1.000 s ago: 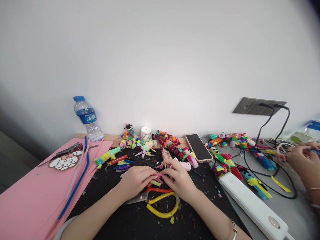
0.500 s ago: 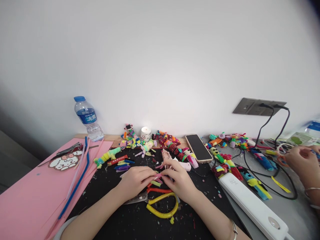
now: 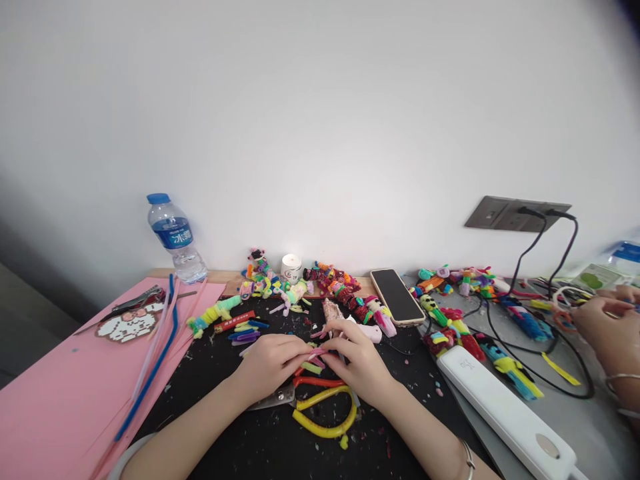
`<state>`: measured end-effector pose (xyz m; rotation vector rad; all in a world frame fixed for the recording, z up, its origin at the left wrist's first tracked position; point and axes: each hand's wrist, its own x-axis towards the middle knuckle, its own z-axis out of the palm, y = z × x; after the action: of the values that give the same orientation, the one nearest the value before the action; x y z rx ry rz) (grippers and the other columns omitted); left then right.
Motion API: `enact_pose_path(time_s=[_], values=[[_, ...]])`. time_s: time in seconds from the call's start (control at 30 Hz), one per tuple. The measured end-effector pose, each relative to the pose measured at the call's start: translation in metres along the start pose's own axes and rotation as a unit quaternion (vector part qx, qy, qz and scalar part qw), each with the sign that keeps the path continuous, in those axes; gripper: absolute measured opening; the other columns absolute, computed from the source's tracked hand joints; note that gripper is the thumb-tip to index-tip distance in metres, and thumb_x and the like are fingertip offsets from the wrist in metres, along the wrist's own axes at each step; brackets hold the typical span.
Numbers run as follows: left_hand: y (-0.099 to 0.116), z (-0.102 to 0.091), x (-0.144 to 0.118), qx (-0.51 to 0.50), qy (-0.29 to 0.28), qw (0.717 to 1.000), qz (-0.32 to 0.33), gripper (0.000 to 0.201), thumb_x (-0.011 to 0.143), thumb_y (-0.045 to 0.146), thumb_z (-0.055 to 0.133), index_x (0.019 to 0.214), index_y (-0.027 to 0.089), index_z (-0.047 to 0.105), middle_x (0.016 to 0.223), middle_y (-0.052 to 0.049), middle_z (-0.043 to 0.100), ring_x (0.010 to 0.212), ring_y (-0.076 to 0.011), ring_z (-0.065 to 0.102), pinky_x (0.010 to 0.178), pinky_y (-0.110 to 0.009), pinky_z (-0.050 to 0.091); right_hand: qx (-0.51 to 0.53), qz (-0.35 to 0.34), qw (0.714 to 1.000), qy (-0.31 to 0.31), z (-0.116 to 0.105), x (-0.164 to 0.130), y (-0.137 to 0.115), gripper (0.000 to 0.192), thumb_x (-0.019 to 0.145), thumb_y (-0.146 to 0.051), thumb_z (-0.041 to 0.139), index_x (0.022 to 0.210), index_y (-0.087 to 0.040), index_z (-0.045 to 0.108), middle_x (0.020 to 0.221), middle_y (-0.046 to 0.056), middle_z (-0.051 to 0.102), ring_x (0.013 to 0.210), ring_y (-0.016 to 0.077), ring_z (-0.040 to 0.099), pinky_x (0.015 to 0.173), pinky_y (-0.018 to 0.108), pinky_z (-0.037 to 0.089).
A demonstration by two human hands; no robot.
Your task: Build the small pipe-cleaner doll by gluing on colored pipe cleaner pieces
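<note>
At ten o'clock a capped water bottle (image 3: 175,236) holding clear water is standing upright by the white wall (image 3: 320,120), behind pink paper sheets (image 3: 65,393). At the centre of the black mat (image 3: 250,440), the left hand (image 3: 273,363) and right hand (image 3: 357,360) are meeting fingertip to fingertip, both pinching a small pink pipe-cleaner piece (image 3: 317,351) just above the mat. At three o'clock another person's hand (image 3: 600,330) is working beside a white power strip (image 3: 505,410) on the grey tabletop (image 3: 595,427).

mat (image 3: 240,427) centre, under left hand (image 3: 273,363) and right hand (image 3: 360,363), fingertips meeting | scissors (image 3: 273,398) below left hand | curved stick (image 3: 325,417) before both hands | paper sheets (image 3: 55,393) left of mat | bottle (image 3: 176,238) behind sheets, at wall | phone (image 3: 397,295) behind right hand | power strip (image 3: 505,410) right of mat | another person's hand (image 3: 600,327) far right
</note>
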<state>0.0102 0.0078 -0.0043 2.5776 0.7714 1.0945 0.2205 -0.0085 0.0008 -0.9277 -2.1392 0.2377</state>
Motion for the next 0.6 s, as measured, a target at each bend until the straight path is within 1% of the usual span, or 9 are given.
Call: enact_pose_path(time_s=[0.37, 0.6], values=[[-0.0025, 0.0024, -0.0025, 0.004, 0.002, 1.000, -0.001, 0.018, 0.093, 0.022, 0.052, 0.090, 0.016, 0.070, 0.081, -0.004, 0.074, 0.071, -0.0151, 0.068, 0.066, -0.024, 0.052, 0.005, 0.006, 1.000, 0.005, -0.0002, -0.0003, -0.0002, 0.010, 0.087, -0.017, 0.057, 0.088, -0.021, 0.067, 0.106, 0.008, 0.060, 0.093, 0.0190, 0.060, 0.080, 0.034, 0.053], [-0.0020, 0.0029, -0.0018, 0.007, 0.003, 1.000, -0.004, 0.018, 0.092, 0.021, 0.053, 0.089, 0.016, 0.070, 0.079, -0.003, 0.074, 0.069, -0.0149, 0.067, 0.064, -0.024, 0.051, 0.016, 0.015, 1.000, -0.006, -0.0004, -0.0009, -0.0011, 0.009, 0.087, -0.016, 0.058, 0.088, -0.020, 0.065, 0.107, 0.007, 0.059, 0.095, 0.0184, 0.059, 0.082, 0.034, 0.052]])
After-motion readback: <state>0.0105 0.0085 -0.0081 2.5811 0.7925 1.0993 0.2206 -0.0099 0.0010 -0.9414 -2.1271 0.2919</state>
